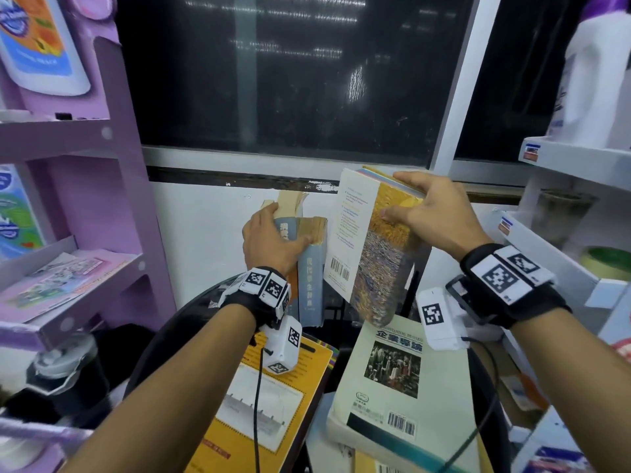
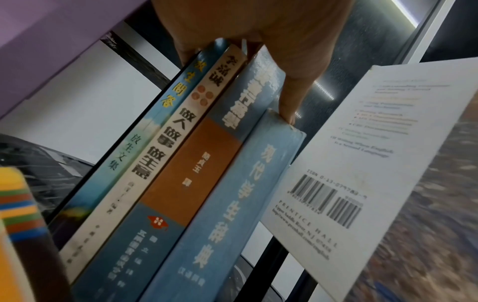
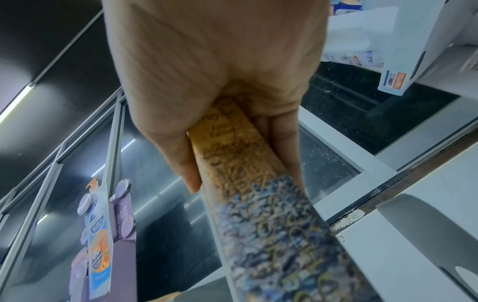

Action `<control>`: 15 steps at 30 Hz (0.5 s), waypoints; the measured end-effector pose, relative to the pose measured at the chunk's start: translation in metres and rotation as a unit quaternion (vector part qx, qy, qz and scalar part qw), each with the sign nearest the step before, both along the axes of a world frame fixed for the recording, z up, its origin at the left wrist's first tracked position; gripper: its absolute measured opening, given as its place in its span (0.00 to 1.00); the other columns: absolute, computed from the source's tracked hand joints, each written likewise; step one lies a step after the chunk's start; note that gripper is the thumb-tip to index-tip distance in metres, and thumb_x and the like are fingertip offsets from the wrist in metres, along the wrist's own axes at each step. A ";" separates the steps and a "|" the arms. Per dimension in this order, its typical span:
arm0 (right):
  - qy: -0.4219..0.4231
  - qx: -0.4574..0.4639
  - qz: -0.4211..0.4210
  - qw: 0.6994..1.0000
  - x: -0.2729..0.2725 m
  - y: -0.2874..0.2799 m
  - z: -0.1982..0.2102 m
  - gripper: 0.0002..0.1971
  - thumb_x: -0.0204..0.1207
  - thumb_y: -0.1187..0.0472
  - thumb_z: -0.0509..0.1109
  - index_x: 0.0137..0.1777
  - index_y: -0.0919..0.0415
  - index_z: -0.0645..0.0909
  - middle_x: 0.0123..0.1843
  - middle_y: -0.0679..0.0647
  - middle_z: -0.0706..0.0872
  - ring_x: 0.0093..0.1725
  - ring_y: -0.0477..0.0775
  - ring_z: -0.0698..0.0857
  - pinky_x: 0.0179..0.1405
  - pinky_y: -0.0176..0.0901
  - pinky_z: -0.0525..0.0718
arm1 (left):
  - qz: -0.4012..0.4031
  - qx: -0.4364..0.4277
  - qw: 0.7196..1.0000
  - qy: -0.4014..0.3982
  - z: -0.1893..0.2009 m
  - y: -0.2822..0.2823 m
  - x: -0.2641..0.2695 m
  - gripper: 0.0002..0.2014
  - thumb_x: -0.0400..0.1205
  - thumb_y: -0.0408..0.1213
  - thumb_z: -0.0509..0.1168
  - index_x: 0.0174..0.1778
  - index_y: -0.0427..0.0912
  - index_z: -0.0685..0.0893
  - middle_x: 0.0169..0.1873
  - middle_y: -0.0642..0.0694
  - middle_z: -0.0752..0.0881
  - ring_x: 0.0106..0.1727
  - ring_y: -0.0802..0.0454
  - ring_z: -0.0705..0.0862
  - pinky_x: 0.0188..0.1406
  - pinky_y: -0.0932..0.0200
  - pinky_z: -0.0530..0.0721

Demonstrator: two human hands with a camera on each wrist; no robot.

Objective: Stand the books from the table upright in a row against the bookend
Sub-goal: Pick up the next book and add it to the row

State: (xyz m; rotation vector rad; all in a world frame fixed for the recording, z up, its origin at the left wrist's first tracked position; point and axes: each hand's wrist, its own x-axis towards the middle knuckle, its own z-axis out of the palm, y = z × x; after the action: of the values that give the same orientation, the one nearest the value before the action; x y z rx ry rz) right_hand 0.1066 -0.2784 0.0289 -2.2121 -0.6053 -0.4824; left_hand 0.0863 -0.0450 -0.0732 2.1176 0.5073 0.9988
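Observation:
Several books (image 1: 309, 268) stand upright in a row at the back of the table, spines toward me; the left wrist view shows their spines (image 2: 181, 163). My left hand (image 1: 273, 238) grips the tops of the row, thumb on the blue dictionary (image 2: 232, 204). My right hand (image 1: 426, 213) grips a large book with a yellow and blue painted cover (image 1: 375, 250) by its spine (image 3: 258, 194), holding it tilted in the air just right of the row. Its white back cover (image 2: 362, 153) faces the row. The bookend is hidden.
A pale green book (image 1: 389, 380) and a yellow book (image 1: 273, 397) lie flat on the table in front. A purple shelf (image 1: 102, 165) stands at the left, white shelves (image 1: 580, 158) at the right, a dark window (image 1: 290, 73) behind.

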 end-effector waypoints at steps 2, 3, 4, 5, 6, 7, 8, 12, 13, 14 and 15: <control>-0.004 0.001 -0.015 1.000 0.002 0.010 -0.003 0.33 0.66 0.51 0.80 0.73 0.51 0.78 0.64 0.54 0.83 0.68 0.57 0.77 0.67 0.52 0.80 | -0.002 0.000 1.000 -0.005 -0.001 0.001 0.001 0.42 0.67 0.51 0.79 0.75 0.46 0.68 0.73 0.46 0.73 0.75 0.44 0.68 0.73 0.49 0.69; -0.008 0.001 -0.019 1.000 0.002 0.015 -0.005 0.33 0.66 0.51 0.80 0.73 0.52 0.78 0.65 0.54 0.83 0.68 0.57 0.76 0.68 0.53 0.79 | -0.003 0.000 1.000 -0.007 0.000 0.001 0.001 0.42 0.67 0.51 0.79 0.75 0.46 0.69 0.72 0.46 0.73 0.74 0.44 0.69 0.73 0.49 0.69; -0.008 0.002 -0.022 1.000 0.003 0.020 -0.006 0.33 0.66 0.51 0.79 0.73 0.54 0.78 0.64 0.54 0.84 0.68 0.58 0.77 0.68 0.55 0.79 | -0.004 -0.001 1.000 -0.009 0.000 0.001 0.001 0.42 0.67 0.51 0.79 0.74 0.46 0.69 0.72 0.46 0.74 0.74 0.44 0.69 0.72 0.49 0.70; -0.009 0.006 -0.025 1.000 0.003 0.025 -0.008 0.32 0.67 0.51 0.79 0.72 0.55 0.79 0.63 0.55 0.84 0.66 0.60 0.78 0.66 0.57 0.80 | -0.005 -0.002 1.000 -0.012 0.000 0.002 0.002 0.41 0.66 0.51 0.80 0.74 0.46 0.70 0.72 0.46 0.74 0.73 0.44 0.70 0.72 0.50 0.71; -0.009 0.011 -0.029 0.999 0.004 0.029 -0.009 0.29 0.68 0.53 0.78 0.70 0.57 0.80 0.61 0.56 0.85 0.64 0.60 0.79 0.65 0.58 0.81 | -0.007 -0.001 1.000 -0.015 -0.001 0.003 0.002 0.41 0.66 0.51 0.80 0.73 0.46 0.70 0.71 0.46 0.74 0.73 0.44 0.71 0.71 0.50 0.72; -0.011 0.015 -0.033 0.999 0.004 0.033 -0.010 0.26 0.69 0.54 0.78 0.67 0.58 0.82 0.59 0.57 0.85 0.63 0.61 0.80 0.63 0.57 0.82 | -0.009 -0.001 1.000 -0.018 -0.001 0.004 0.003 0.41 0.65 0.52 0.80 0.72 0.45 0.71 0.71 0.46 0.74 0.72 0.44 0.72 0.71 0.50 0.73; -0.008 0.013 -0.043 0.999 0.005 0.038 -0.012 0.23 0.70 0.55 0.77 0.65 0.58 0.82 0.59 0.59 0.84 0.62 0.61 0.79 0.63 0.55 0.82 | -0.010 0.000 1.000 -0.019 -0.002 0.005 0.003 0.41 0.65 0.52 0.80 0.72 0.45 0.71 0.71 0.46 0.74 0.71 0.45 0.73 0.70 0.49 0.74; -0.004 -0.019 -0.084 0.996 0.008 0.059 -0.024 0.21 0.71 0.52 0.73 0.65 0.55 0.82 0.59 0.61 0.85 0.61 0.65 0.80 0.55 0.51 0.80 | -0.011 0.014 1.000 -0.021 -0.002 0.008 0.004 0.41 0.64 0.54 0.80 0.71 0.45 0.72 0.70 0.47 0.75 0.69 0.46 0.75 0.70 0.50 0.75; -0.002 -0.024 -0.091 0.996 0.010 0.064 -0.028 0.21 0.71 0.52 0.72 0.64 0.55 0.82 0.59 0.61 0.85 0.59 0.66 0.81 0.54 0.51 0.81 | -0.013 0.015 1.000 -0.024 -0.002 0.008 0.003 0.41 0.64 0.54 0.80 0.70 0.46 0.72 0.69 0.47 0.76 0.69 0.46 0.76 0.69 0.50 0.75; 0.000 -0.028 -0.097 0.995 0.012 0.069 -0.032 0.21 0.71 0.51 0.71 0.64 0.54 0.82 0.58 0.61 0.86 0.58 0.66 0.82 0.52 0.51 0.81 | -0.016 0.012 0.999 -0.027 -0.002 0.009 0.004 0.41 0.64 0.54 0.80 0.70 0.46 0.72 0.69 0.47 0.76 0.69 0.46 0.76 0.69 0.50 0.75; 0.000 -0.032 -0.102 0.994 0.014 0.073 -0.036 0.21 0.71 0.51 0.71 0.63 0.54 0.81 0.57 0.61 0.87 0.56 0.67 0.83 0.51 0.51 0.82 | -0.021 0.006 0.999 -0.030 -0.003 0.009 0.004 0.41 0.63 0.54 0.81 0.70 0.46 0.72 0.68 0.47 0.77 0.68 0.46 0.76 0.69 0.49 0.76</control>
State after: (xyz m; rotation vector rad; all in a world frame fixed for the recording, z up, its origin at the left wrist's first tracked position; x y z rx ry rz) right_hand 0.1207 -0.2052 -0.0076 -2.3469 -0.4009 -0.5737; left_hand 0.0899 -0.0357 -0.0758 2.0932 0.4264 1.0416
